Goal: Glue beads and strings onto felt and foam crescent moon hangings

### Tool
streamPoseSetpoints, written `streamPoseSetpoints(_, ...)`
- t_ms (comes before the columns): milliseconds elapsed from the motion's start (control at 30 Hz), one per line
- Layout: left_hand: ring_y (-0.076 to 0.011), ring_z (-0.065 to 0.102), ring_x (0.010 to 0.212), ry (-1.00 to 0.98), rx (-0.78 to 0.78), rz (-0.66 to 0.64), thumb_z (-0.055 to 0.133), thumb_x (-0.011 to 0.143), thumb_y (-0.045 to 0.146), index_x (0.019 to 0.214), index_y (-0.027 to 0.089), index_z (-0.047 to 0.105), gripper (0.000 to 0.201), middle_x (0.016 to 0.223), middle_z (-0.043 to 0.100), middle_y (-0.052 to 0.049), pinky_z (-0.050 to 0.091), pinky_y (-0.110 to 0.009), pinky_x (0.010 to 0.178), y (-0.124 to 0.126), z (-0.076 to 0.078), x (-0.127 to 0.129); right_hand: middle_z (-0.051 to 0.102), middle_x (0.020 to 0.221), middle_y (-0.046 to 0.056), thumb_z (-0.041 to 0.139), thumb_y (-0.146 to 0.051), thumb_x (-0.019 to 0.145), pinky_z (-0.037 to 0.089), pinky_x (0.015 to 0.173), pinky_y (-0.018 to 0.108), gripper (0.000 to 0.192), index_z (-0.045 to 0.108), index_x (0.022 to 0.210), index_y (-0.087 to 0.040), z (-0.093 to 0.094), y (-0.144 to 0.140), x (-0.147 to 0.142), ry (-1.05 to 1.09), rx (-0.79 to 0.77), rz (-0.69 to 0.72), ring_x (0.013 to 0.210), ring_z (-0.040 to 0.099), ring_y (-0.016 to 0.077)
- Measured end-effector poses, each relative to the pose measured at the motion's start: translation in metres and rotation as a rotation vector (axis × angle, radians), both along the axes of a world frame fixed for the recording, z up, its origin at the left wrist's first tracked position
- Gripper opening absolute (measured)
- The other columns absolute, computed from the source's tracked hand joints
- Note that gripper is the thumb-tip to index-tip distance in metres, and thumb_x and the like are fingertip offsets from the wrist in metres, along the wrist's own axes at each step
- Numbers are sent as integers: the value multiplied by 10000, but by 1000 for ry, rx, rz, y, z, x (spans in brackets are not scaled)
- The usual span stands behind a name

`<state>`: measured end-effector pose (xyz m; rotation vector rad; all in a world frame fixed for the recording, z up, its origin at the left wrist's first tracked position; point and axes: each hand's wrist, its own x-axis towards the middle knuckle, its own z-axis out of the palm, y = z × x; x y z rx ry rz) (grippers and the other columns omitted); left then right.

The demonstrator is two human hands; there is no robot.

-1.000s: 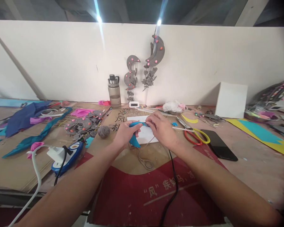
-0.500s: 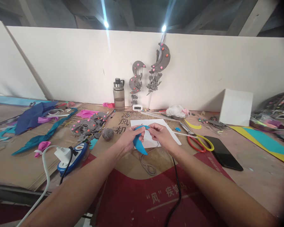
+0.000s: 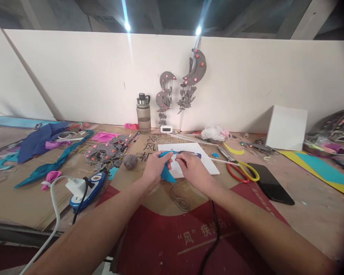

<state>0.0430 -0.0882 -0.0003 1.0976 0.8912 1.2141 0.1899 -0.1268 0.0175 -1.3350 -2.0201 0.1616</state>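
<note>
I have the left hand (image 3: 156, 167) closed around a curved, crescent-shaped piece of blue felt (image 3: 166, 172), thumb on top and fingers curled beneath, so the piece is held just above the white sheet of paper (image 3: 202, 162) at the middle of the bench. The right hand (image 3: 193, 170) is drawn tight against it from the other side, fingertips pinched together at the upper tip of the felt; something small and dark sits in that pinch, but I cannot tell what it is. A black cable (image 3: 213, 229) runs from under the right wrist towards me, across the red printed cardboard (image 3: 172, 236). To do this well, I judge the felt must stay steady in the left hand while the right works only at the tip, with both wrists kept low over the paper for support. The loop of tan cord (image 3: 179, 198) lying just below the hands could snag a sleeve or finger, so I would keep clear of it. The scissors with red and yellow handles (image 3: 242, 171) and the black phone (image 3: 271, 184) lie to the right, well apart from the work, and the grey ball of yarn (image 3: 130, 161) sits near the left wrist.
</note>
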Motion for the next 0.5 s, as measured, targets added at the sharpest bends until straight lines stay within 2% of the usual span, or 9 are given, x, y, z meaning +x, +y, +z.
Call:
streamPoseSetpoints(167,-82,499,451,109,65,50,760,661,431,732,155,627,315,611,600,3,358,-214,439,-2,2,-2,618,911,94,407,-178,970,411,727,302,218,612,898,-167,2,-4,-2,-248,30,-89,836,589,190)
streamPoseSetpoints(333,-90,490,444,324,143,110,725,703,402,712,158,650,256,529,586,2,347,-208,444,-9,11,-4,610,963,139,369,-211,983,363,599,314,262,623,986,-146,13,-12,-3,-491,110,-178,725,578,198)
streamPoseSetpoints(400,-91,490,443,370,160,98,713,713,375,717,160,656,223,524,583,5,345,-208,442,-11,16,-5,606,968,143,371,-213,980,352,592,314,259,623,986,-153,18,-13,0,-501,135,-208,716,568,198)
streamPoseSetpoints(500,-91,494,447,343,174,14,716,715,373,733,160,658,221,545,589,8,357,-214,443,-10,19,-6,600,959,115,399,-215,971,376,641,309,223,617,952,-173,25,-10,8,-343,162,-159,771,563,196)
